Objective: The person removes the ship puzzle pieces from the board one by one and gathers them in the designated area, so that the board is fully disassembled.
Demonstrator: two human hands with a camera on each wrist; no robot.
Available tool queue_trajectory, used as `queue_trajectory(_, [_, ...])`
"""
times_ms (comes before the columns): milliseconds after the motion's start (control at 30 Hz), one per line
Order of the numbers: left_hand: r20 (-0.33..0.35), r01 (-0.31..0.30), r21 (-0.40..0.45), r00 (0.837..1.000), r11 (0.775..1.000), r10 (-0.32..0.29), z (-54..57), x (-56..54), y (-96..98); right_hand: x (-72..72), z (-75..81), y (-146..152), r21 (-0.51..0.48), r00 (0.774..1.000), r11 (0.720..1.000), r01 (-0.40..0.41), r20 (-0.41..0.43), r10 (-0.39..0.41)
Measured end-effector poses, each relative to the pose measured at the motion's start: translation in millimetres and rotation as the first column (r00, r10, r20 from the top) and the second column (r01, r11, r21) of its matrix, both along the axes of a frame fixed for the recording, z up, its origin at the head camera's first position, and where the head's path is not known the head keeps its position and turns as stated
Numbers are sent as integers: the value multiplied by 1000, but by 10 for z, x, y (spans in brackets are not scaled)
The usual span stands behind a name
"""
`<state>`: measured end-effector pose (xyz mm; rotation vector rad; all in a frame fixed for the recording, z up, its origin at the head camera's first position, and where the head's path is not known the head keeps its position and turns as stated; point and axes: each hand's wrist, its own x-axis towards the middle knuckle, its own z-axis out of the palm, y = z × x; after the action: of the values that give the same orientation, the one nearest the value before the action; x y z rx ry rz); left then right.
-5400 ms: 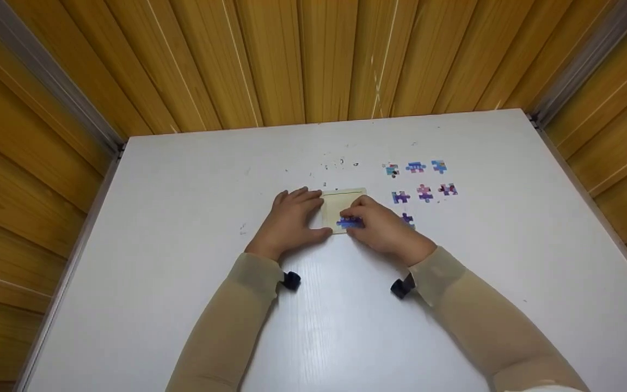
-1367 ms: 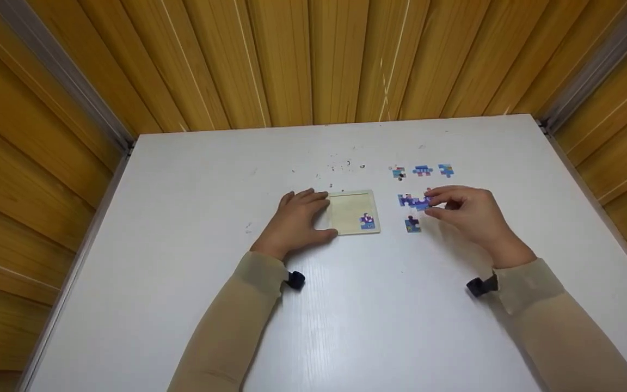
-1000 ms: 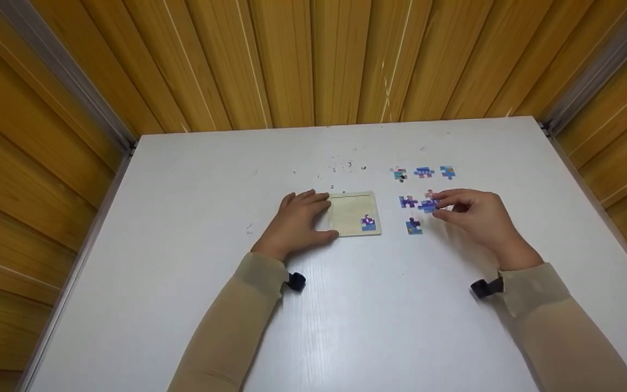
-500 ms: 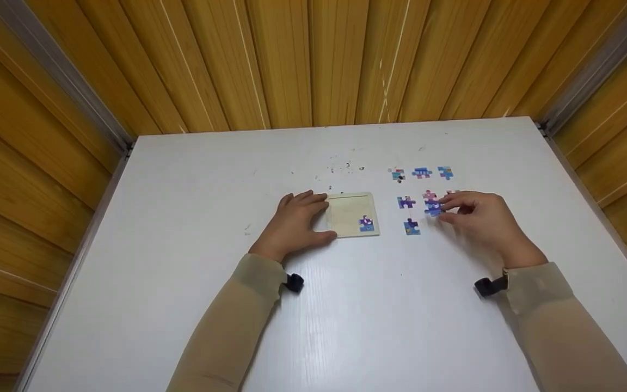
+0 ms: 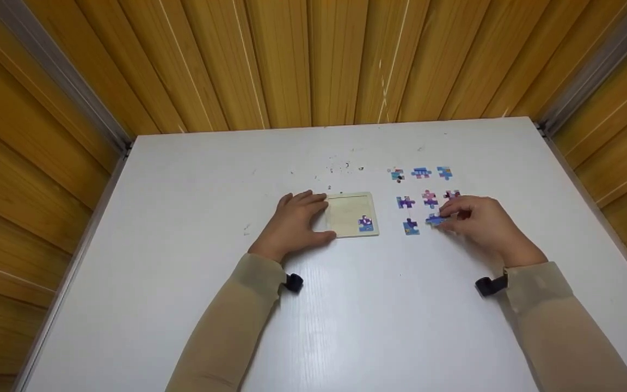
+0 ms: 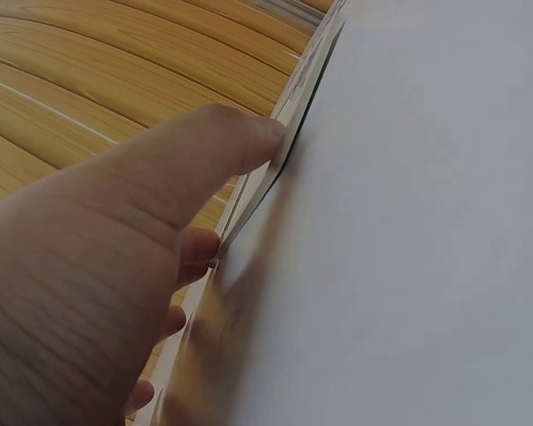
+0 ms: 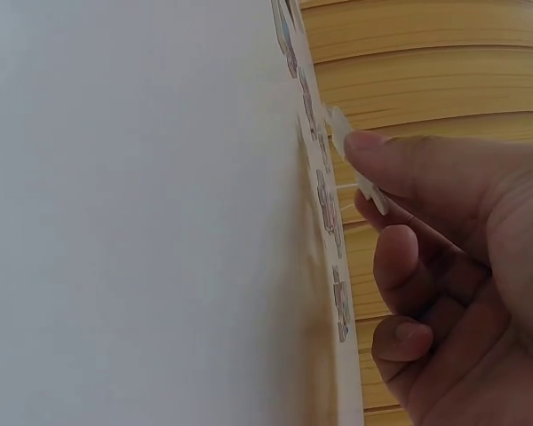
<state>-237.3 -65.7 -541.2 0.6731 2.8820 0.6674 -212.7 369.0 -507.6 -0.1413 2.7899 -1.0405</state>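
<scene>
My left hand (image 5: 292, 224) holds the left side of a cream, shallow puzzle tray (image 5: 346, 211), thumb at its near corner and fingertips at its far corner. One purple and blue jigsaw piece (image 5: 366, 224) lies inside, at the near right corner. In my right hand (image 5: 474, 223), thumb and forefinger pinch a blue jigsaw piece (image 5: 433, 219); the right wrist view shows the pinched piece (image 7: 340, 131) tilted, above the tabletop. Left of it lies a piece with a dark purple knob (image 5: 411, 227); a pink piece (image 5: 429, 197) lies just behind.
More loose pieces, such as a blue one (image 5: 421, 172) and a purple one (image 5: 405, 202), lie in spaced rows right of the tray. Small dark specks (image 5: 346, 165) dot the white table (image 5: 346, 316) behind it. Wood-look panels (image 5: 292, 65) rise at the back and sides.
Since the oldest frame, my right hand has moved right, away from the tray. Over the last second it brings the blue piece nearer, uncovering the pink piece. My left hand stays put.
</scene>
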Motion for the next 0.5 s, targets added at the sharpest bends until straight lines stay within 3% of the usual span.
queue_trajectory(167, [3,2,3,1000,1000,-2,2,1,-1,1,-9,10,11,1000,1000,-9,20,9])
queue_trajectory(500, [-9,9,-2,1000,1000,-9,-3,-4,-3,10,-18,9,34,999,999,-27,-19,28])
